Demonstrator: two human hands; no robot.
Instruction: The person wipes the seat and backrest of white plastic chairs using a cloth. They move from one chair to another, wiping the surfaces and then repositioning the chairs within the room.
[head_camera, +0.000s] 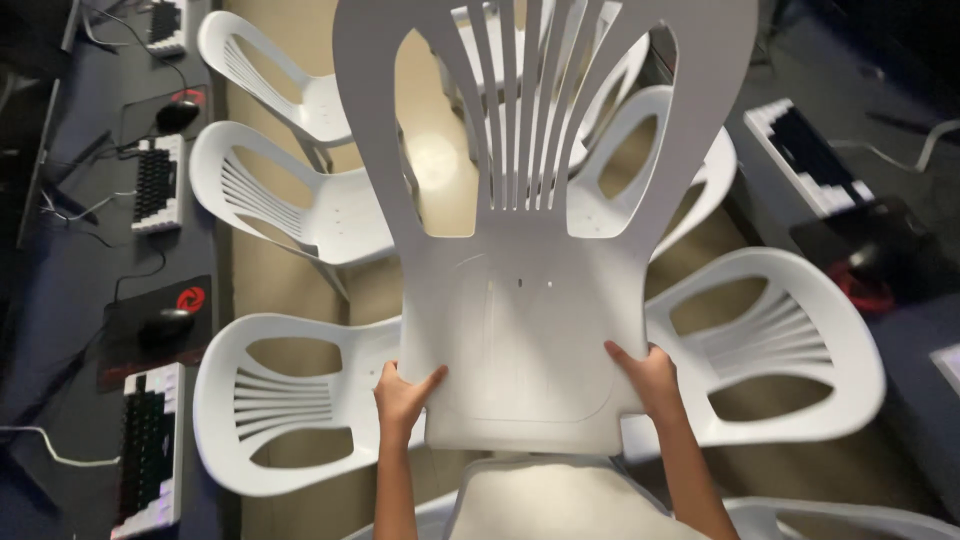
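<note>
Both hands, the left hand (403, 392) and the right hand (645, 372), were clamped on the seat edges of a white plastic chair (525, 250), held up in the air above a lower chair (560, 500). It was lifted but not yet set down; other chairs (300, 400) stood around between the desk surfaces (60, 290).

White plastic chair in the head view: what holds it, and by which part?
Both hands, left hand and right hand, grip the white plastic chair by the front corners of its seat.
</note>
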